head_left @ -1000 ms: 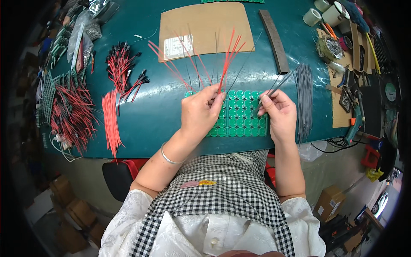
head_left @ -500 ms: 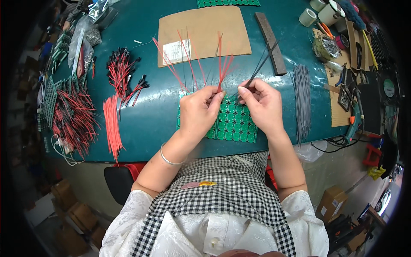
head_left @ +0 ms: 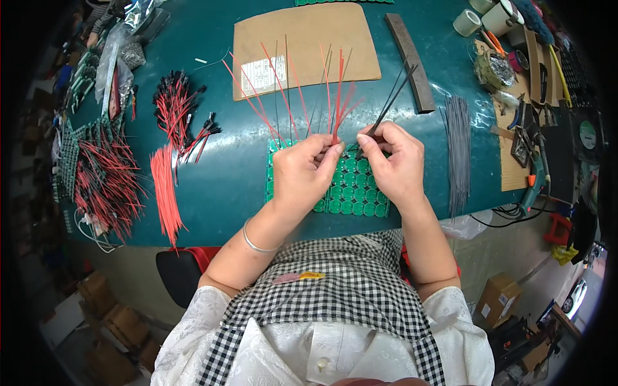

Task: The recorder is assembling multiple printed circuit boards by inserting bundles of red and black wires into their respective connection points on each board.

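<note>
A green circuit board panel (head_left: 358, 193) made of many small rounded boards lies on the table in front of me. My left hand (head_left: 304, 168) is over its left part, pinching a small bunch of red wires (head_left: 338, 106) between thumb and fingertips. Close to its right, my right hand (head_left: 397, 159) grips a few thin black wires (head_left: 391, 101), which slant up and away to the right. Several single red and black wires (head_left: 288, 87) rise from the panel's far edge behind my left hand. Both sets of fingertips hide the far part of the panel.
Left of the panel lie a red wire bundle (head_left: 166, 196), black-tipped red wires (head_left: 172, 106) and wired boards (head_left: 106, 177). A black wire bundle (head_left: 458, 154) lies on the right. Beyond are cardboard (head_left: 309, 48) and a dark bar (head_left: 410, 63). Tools and cups crowd the far right.
My left hand has shifted slightly right and nearer me with the red wires. The black wires in my right hand have drawn closer together. The view has shifted a little.
</note>
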Available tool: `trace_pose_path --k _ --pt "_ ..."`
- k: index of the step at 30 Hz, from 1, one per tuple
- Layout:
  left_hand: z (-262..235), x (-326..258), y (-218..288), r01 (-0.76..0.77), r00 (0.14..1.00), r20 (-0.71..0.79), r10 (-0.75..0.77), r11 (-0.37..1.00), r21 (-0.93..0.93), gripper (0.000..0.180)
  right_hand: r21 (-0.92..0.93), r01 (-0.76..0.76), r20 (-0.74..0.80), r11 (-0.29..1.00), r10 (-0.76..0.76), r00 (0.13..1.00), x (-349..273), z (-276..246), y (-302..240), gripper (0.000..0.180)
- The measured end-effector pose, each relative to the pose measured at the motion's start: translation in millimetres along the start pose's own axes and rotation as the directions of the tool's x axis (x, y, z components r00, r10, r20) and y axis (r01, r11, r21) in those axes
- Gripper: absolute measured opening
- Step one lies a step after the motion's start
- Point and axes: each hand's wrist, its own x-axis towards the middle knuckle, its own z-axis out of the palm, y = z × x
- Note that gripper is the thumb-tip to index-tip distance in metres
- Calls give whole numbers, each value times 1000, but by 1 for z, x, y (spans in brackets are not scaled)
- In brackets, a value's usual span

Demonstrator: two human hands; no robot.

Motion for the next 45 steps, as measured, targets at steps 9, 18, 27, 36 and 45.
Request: trace_pose_path --k 9,18,27,36,45 --pt "-2 -2 2 0 1000 -7 0 1000 -12 8 41 4 11 999 -4 1000 0 1 1 9" --pt "-1 -4 -2 -21 1000 -5 21 1000 14 9 -10 59 9 998 -59 998 -1 0 -1 8" --pt "2 -5 -5 -56 998 -10 56 997 46 9 -63 88 100 994 -82 992 1 3 3 8" --pt "3 -5 -2 -67 998 -10 68 995 77 9 243 -203 29 948 203 979 -2 -6 0 10" --pt "5 -5 -5 -129 991 40 124 975 181 14 310 -103 2 945 108 994 -12 -23 8 10"
